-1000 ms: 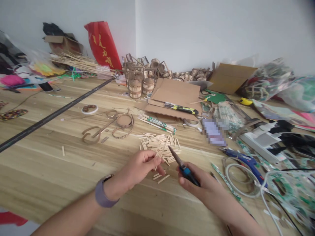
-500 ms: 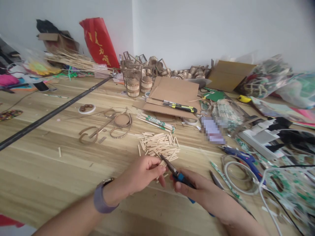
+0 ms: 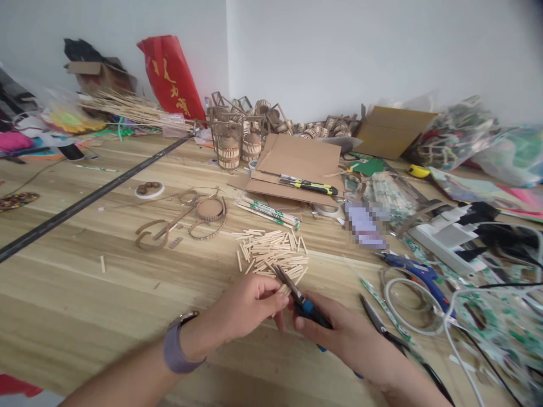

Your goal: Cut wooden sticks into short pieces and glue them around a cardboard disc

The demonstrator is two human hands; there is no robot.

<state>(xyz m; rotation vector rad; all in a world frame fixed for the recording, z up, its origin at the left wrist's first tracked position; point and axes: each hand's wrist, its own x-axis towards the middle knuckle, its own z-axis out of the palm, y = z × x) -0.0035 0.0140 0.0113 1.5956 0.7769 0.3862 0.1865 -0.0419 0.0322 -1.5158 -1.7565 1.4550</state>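
My left hand (image 3: 258, 302), with a watch on its wrist, pinches several short wooden sticks (image 3: 284, 289) between thumb and fingers. In my right hand (image 3: 328, 328) is a pair of pliers (image 3: 311, 310) with blue-and-black handles and long narrow jaws. The jaws lie right beside the pinched sticks, their tips slightly apart; whether they touch the sticks is unclear. Just beyond both hands spreads a loose pile of short wooden sticks (image 3: 275, 249).
Scissors (image 3: 382, 328) and a blue glue gun (image 3: 418, 271) lie right of my right hand. Cardboard sheets (image 3: 297, 161) with utility knives (image 3: 309, 185) lie behind the pile. A round cardboard piece (image 3: 210, 208) sits left of it. A long black bar (image 3: 97, 195) crosses the left side.
The pliers' jaws look a little further apart than before, and the sticks in my left hand show more clearly. Both hands stay almost in place; the view has shifted slightly.
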